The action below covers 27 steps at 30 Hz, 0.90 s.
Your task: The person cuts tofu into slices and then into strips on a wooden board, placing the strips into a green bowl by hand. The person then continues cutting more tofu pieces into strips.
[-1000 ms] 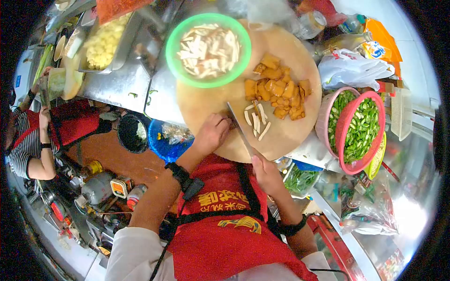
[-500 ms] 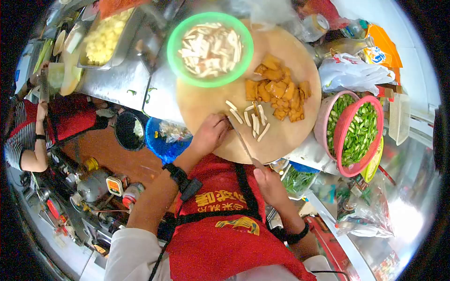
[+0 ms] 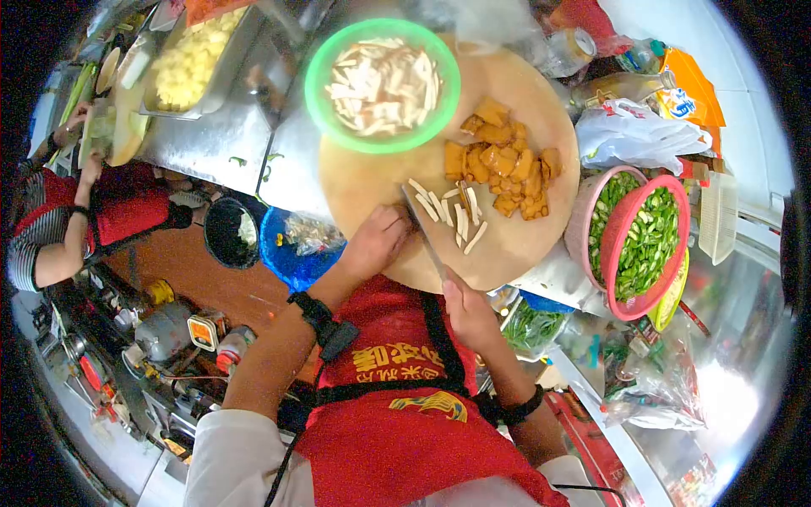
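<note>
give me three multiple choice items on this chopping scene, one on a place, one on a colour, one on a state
1. Where does the green bowl of pale strips sit?
A. at the far edge of the round cutting board
B. on the floor
C. inside the red basket

2. What colour is the apron on the person who is cutting?
A. blue
B. red
C. white

3. What is the right hand doing?
A. lying open and flat on the board
B. gripping the handle of the knife, blade down on the board
C. holding a bag

Answers:
1. A, the bowl overlaps the board's far rim, beyond the orange-brown chunks.
2. B, the apron is red with yellow print.
3. B, the fingers close round the handle while the blade lies beside the cut strips, with the left hand next to it.
</note>
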### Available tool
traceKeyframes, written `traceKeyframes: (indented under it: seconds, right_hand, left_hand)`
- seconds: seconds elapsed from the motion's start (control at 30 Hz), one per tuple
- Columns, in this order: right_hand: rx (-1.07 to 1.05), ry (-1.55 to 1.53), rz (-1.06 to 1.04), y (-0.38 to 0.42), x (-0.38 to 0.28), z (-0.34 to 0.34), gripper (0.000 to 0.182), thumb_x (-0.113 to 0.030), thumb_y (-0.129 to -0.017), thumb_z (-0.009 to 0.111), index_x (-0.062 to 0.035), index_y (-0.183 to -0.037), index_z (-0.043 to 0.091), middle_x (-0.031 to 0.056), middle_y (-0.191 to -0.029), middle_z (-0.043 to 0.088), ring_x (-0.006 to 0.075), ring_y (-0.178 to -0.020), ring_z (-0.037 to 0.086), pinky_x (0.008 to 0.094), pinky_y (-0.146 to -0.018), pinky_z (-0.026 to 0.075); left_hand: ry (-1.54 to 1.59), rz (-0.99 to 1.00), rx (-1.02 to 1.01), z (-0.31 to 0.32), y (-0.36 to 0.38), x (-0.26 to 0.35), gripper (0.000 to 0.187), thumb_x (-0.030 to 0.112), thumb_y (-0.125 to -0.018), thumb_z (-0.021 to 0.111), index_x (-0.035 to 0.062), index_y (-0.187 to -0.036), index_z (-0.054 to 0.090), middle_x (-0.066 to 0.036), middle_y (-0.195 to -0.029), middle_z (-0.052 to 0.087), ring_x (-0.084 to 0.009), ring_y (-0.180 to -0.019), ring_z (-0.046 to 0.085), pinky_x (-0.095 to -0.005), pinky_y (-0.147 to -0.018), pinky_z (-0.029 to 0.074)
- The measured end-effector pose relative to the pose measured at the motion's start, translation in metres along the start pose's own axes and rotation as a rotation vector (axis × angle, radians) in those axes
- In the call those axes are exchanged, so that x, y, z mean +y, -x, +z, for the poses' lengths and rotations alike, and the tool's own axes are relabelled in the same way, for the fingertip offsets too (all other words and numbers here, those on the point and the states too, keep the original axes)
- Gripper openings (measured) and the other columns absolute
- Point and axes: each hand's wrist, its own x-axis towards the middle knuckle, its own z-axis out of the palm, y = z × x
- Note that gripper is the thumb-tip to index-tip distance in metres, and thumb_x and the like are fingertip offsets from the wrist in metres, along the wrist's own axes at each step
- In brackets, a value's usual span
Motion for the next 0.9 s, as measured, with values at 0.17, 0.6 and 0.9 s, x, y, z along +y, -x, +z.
traceKeyframes:
  seconds: [0.17, 0.6, 0.9]
  right_hand:
    - [-0.011, -0.085, -0.038, 0.018, 0.002, -0.011, 0.044, -0.032, -0.098, 0.039, -0.0073, -0.134, 0.048, 0.0319, -0.102, 0.061, 0.0475, -0.101, 0.058, 0.0503, -0.086, 0.046]
    - [-0.044, -0.061, 0.051, 0.02, 0.007, -0.019, 0.047, -0.035, -0.1, 0.037, -0.0042, -0.133, 0.05, 0.0082, -0.072, 0.058, 0.0191, -0.068, 0.057, 0.0341, -0.067, 0.047]
    - [-0.083, 0.043, 0.079, 0.035, -0.004, -0.01, 0.049, -0.039, -0.099, 0.036, -0.0099, -0.137, 0.046, 0.0306, -0.111, 0.059, 0.0471, -0.106, 0.057, 0.0492, -0.094, 0.044]
  left_hand:
    - [0.036, -0.011, 0.026, 0.0, 0.002, 0.001, 0.022, 0.005, -0.075, 0.065, -0.0013, -0.095, 0.058, -0.017, -0.1, 0.055, -0.0348, -0.093, 0.053, -0.0402, -0.082, 0.048]
    - [0.015, -0.115, 0.054, -0.006, 0.017, -0.005, 0.027, 0.003, -0.075, 0.064, 0.0021, -0.101, 0.06, -0.015, -0.104, 0.058, -0.0363, -0.095, 0.054, -0.0421, -0.083, 0.048]
    - [-0.222, -0.143, 0.02, -0.002, 0.01, 0.002, 0.027, 0.009, -0.071, 0.063, 0.0068, -0.098, 0.06, -0.011, -0.096, 0.056, -0.0325, -0.091, 0.053, -0.0417, -0.082, 0.043]
